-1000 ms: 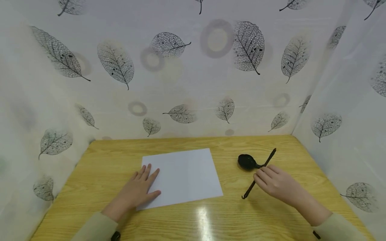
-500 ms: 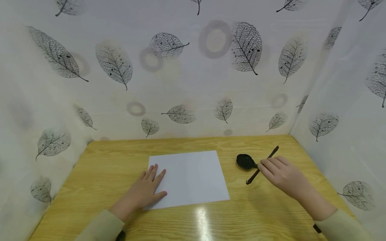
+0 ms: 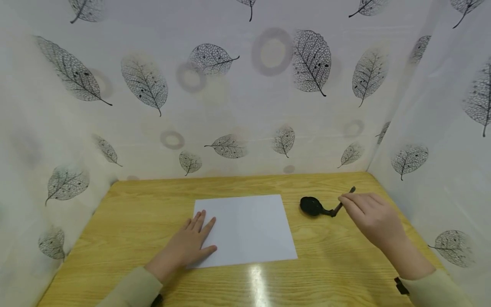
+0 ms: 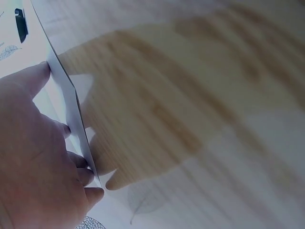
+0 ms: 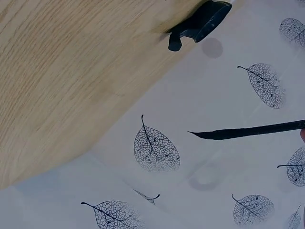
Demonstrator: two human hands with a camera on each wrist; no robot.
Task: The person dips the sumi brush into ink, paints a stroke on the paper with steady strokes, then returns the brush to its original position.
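My left hand (image 3: 188,244) rests with spread fingers on the left part of a white sheet of paper (image 3: 249,230). The left wrist view also shows this hand (image 4: 38,157) at the paper's edge. At the right, my right hand (image 3: 374,217) pinches a slim dark calligraphy brush (image 3: 338,208), held tilted above the table. Its black pointed tip (image 3: 353,189) is directed away from me; in the right wrist view the brush (image 5: 252,130) reaches in from the right edge. A black spoon-shaped dish (image 3: 310,206) lies left of the brush.
The wooden table (image 3: 153,196) carries the paper in its middle. White leaf-printed sheeting (image 3: 238,106) rises at the back and along both sides. A glare spot lies on the table before the paper. In the right wrist view the black dish (image 5: 205,21) stands near the table edge.
My right hand has moved slightly right, and the brush's lower hooked end has swung up and nearer the hand. My left hand and the paper appear shifted slightly right.
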